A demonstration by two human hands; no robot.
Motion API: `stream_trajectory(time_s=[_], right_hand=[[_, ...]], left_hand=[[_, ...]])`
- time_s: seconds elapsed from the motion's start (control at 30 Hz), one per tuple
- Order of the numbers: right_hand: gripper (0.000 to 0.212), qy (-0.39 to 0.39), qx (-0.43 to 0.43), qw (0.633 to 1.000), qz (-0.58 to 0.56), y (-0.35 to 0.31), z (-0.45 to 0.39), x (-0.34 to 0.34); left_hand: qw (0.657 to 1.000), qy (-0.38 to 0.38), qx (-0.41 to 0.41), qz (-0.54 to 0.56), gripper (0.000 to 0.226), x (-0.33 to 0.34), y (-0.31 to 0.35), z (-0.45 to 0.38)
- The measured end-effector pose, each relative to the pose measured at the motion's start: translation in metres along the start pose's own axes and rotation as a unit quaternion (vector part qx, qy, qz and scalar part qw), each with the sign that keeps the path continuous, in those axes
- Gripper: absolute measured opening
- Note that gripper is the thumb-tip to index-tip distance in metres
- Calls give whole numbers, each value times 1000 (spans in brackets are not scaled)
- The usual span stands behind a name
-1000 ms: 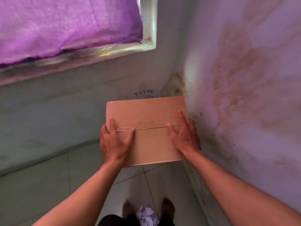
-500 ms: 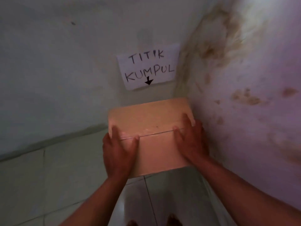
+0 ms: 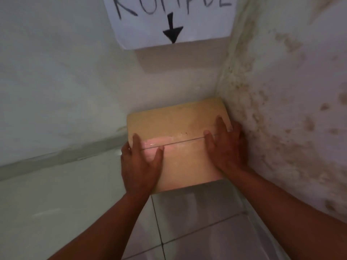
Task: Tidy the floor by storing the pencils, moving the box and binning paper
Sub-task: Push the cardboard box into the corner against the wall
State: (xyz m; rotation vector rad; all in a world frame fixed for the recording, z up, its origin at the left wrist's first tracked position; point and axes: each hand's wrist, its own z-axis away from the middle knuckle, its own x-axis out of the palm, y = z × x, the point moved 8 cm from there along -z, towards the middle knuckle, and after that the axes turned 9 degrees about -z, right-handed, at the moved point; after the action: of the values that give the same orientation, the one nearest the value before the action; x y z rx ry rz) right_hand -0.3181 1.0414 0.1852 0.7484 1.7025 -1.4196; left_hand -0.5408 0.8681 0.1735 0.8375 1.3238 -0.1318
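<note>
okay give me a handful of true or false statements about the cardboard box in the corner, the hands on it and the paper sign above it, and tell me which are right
1. The closed tan cardboard box sits in the corner where the two walls meet. True.
2. Only the left hand is on the box. False: the right hand is on it too, each at one side.
3. The white paper sign on the wall shows a black arrow pointing down toward the box. True.
4. The box's top flaps stand open. False: they lie flat, with a seam running across the top.
5. The right-hand wall is clean white. False: it carries brownish stains.
6. The floor is tiled. True.
</note>
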Motion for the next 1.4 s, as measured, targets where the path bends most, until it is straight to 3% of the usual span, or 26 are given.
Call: stream_trajectory(time_s=[0.3, 0.47, 0.63, 0.97, 1.07, 1.2, 1.4], right_hand=[[58, 47, -85, 994, 49, 8, -26, 42], [58, 27, -79, 993, 80, 16, -25, 61], [63, -32, -159, 986, 48, 2, -17, 84], [61, -40, -172, 984, 33, 5, -18, 81], [57, -44, -159, 986, 13, 3, -11, 70], [49, 17, -175, 984, 20, -8, 19, 31], [45, -1, -169, 986, 1, -50, 68, -66]], left_hand=[[1000, 5, -21, -10, 80, 59, -17, -11], [1000, 10, -17, -18, 82, 68, -15, -16], [999, -1, -15, -37, 87, 72, -7, -15], [996, -64, 16, -63, 88, 83, 0, -18], [992, -83, 40, -82, 88, 75, 5, -20], [986, -65, 96, -118, 85, 39, 28, -12], [966, -86, 204, -131, 67, -53, 78, 41]])
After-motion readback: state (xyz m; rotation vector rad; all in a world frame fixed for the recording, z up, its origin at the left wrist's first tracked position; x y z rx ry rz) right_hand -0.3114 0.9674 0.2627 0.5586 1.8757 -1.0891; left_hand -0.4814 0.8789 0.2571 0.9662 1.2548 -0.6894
